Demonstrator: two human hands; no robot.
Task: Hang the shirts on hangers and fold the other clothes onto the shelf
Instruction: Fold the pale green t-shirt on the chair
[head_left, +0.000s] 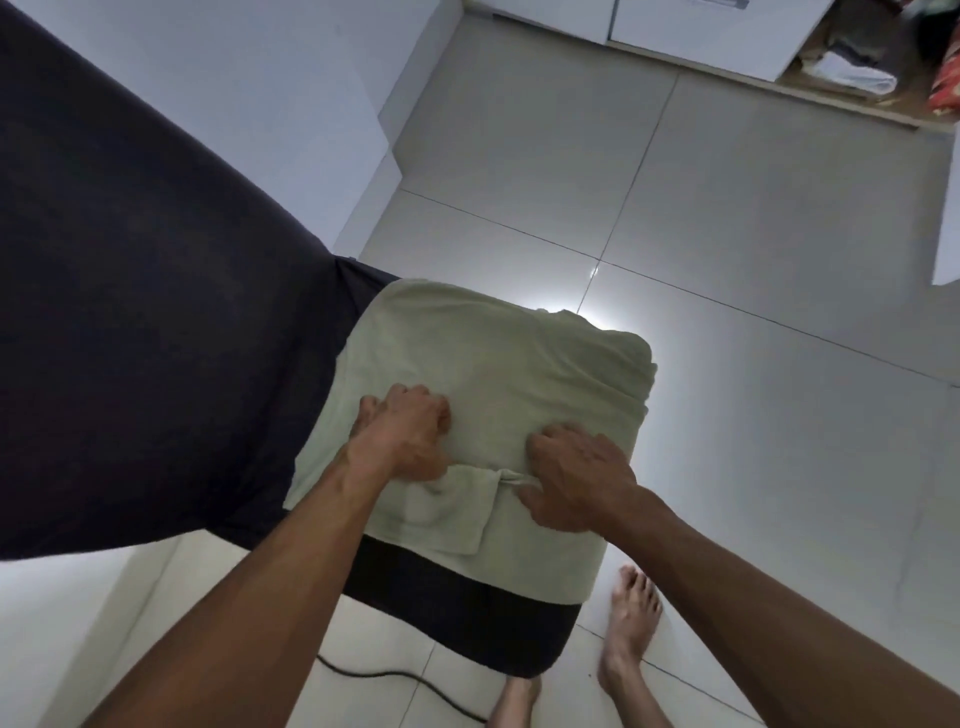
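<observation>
- A pale green garment (488, 374) lies folded on the corner of a bed covered with a dark sheet (130, 291); its near edge hangs a little over the dark side of the bed.
- The left hand (402, 434) is on the left part of the garment, with the fingers curled and the knuckles up; it grasps a bunch of the fabric.
- The right hand (576, 478) is on the right part, near the front edge, with bent fingers; the thumb and fingers pinch a small fold of the cloth.
- Between the two hands a narrow folded flap of the same garment lies toward the person.
- Two bare feet (631, 623) stand on the light floor tiles (727, 234) beside the bed, and a black cable (395, 680) lies on the floor.
- Far at the top right, a low open shelf (810, 85) of a white cabinet holds some folded clothes (857, 75).
</observation>
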